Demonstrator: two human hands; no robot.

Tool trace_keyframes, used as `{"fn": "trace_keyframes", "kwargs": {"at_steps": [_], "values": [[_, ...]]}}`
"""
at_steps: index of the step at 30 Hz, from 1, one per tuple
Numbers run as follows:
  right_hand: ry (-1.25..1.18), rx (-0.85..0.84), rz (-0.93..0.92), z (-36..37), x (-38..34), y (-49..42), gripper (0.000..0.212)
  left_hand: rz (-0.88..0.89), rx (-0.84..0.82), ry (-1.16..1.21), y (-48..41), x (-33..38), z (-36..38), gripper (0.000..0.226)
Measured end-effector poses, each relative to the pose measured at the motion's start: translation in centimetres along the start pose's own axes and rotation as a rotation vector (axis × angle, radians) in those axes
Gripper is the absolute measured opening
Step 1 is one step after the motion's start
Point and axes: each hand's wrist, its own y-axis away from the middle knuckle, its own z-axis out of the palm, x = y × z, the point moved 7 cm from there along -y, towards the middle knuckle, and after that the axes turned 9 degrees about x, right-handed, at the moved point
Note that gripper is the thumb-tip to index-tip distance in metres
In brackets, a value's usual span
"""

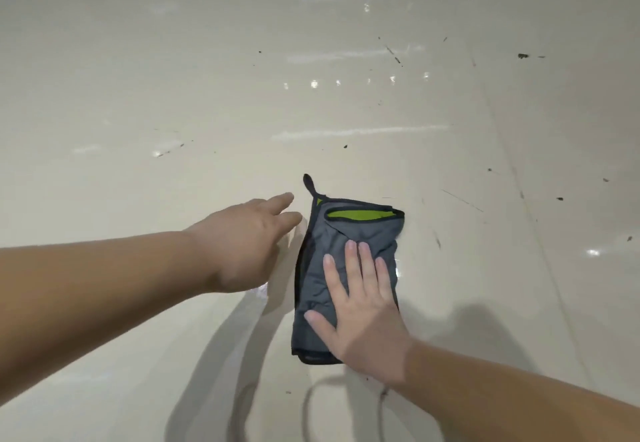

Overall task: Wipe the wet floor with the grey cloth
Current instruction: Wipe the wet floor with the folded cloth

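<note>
Both hands reach forward and down over the floor [173, 61]. The right hand [363, 306] lies palm-down on the grey cloth [318, 268], its fingers straight and spread, the thumb splayed out to the left across the fabric, so that it presses flat on the cloth rather than gripping it. The left hand [242, 237] is just to the left of the cloth, its fingers extended and loosely together, pointing toward the cloth's upper left corner; the fingertips come very close to the dark edge there, though whether they touch it cannot be told. This hand holds nothing. The cloth is folded into a rough upright oblong in the lower middle of the view, lying flat on the pale, glossy floor. It has dark edging, a strip of bright green lining [360, 214] showing at its far end, and a small dark hanging loop [309, 183] sticking out from the far left corner. The floor shines with reflected lights and is scattered with small dark specks [523, 56] and streaks, mostly to the right and beyond the cloth.
</note>
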Motion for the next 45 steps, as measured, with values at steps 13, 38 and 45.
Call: {"fn": "trace_keyframes", "kwargs": {"at_steps": [13,38,45], "values": [[-0.41,0.009,0.079,-8.6,5.0,-0.7,0.043,0.105,0.255,0.209,1.7,3.7,9.8,0.067],[0.027,-0.208,-0.239,-5.9,-17.6,-9.2,0.033,-0.372,0.353,0.046,18.3,-13.4,21.0,0.073],[-0.093,-0.24,-0.212,-5.1,-19.8,-10.2,0.035,-0.927,0.4,0.186,22.5,-18.2,23.0,0.078]]}}
